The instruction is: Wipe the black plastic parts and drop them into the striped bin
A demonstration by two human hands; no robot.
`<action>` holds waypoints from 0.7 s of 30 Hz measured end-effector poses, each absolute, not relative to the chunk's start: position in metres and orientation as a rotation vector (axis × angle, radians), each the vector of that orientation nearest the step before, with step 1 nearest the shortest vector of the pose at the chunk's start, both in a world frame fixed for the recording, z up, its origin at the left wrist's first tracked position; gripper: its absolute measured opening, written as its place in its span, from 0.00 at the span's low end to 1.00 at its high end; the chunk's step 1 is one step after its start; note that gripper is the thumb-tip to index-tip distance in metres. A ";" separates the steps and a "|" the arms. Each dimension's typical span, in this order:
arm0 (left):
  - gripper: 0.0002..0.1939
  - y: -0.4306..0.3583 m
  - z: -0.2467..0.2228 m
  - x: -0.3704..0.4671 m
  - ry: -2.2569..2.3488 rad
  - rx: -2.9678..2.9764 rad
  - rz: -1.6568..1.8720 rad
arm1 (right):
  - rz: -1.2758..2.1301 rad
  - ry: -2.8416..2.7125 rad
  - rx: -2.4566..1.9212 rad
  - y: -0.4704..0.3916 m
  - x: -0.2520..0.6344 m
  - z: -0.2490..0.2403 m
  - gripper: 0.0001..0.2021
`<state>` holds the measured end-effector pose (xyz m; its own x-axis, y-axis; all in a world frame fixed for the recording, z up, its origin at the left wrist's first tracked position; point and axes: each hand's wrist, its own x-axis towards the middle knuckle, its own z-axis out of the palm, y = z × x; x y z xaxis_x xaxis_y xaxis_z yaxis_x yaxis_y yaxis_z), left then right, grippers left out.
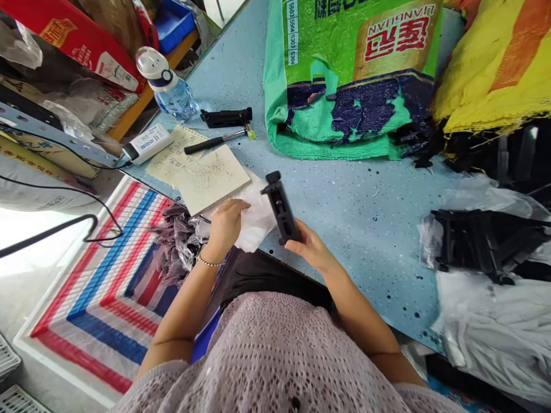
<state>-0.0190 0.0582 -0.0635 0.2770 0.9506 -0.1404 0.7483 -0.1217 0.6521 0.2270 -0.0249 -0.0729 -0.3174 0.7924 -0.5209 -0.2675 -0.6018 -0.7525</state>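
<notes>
My right hand (313, 248) grips the lower end of a black plastic bracket (282, 209), long and slotted, with a raised jaw at its top end. It is held tilted above the table's near edge. My left hand (227, 225) is closed, thumb and fingers together, at the edge of a thin white plastic bag (255, 223). The bag lies between my hands, partly over the table edge. Just beyond my left hand lies a flat pale board (214, 178) with dark marks on it.
On the blue speckled table (340, 201) lie a small hammer (215, 141), another black bracket (227, 117) and a white handheld device (148, 143). A water bottle (170, 86) stands behind. Green sack (353, 86) at back; bagged black parts (482, 241) right. Striped woven-plastic-lined bin (92, 312) below left.
</notes>
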 end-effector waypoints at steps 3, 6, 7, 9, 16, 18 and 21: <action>0.21 0.062 -0.062 -0.019 1.526 2.017 0.364 | 1.938 -1.064 -1.316 -0.033 0.228 -0.072 0.31; 0.28 0.057 -0.056 -0.021 1.463 2.152 0.298 | 1.850 -1.233 -1.487 -0.035 0.224 -0.077 0.30; 0.30 0.052 -0.054 -0.020 1.403 2.203 0.273 | 1.843 -1.215 -1.479 -0.035 0.221 -0.078 0.31; 0.33 0.036 -0.048 -0.014 1.223 2.291 0.257 | 1.904 -1.013 -1.399 -0.032 0.214 -0.082 0.32; 0.39 -0.007 -0.037 0.017 0.859 2.261 0.359 | 1.762 -0.758 -1.441 -0.035 0.185 -0.075 0.41; 0.37 -0.004 -0.036 0.014 0.901 2.212 0.367 | 1.663 -1.015 -1.442 -0.041 0.184 -0.065 0.35; 0.27 0.002 -0.036 0.003 1.098 2.127 0.512 | 1.744 -1.219 -1.212 -0.045 0.192 -0.053 0.32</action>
<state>0.0029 0.0023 -0.0363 0.5666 0.8232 0.0348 0.5554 -0.4128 0.7218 0.1916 -0.0453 -0.0529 -0.3363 0.8907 -0.3058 -0.0190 -0.3310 -0.9434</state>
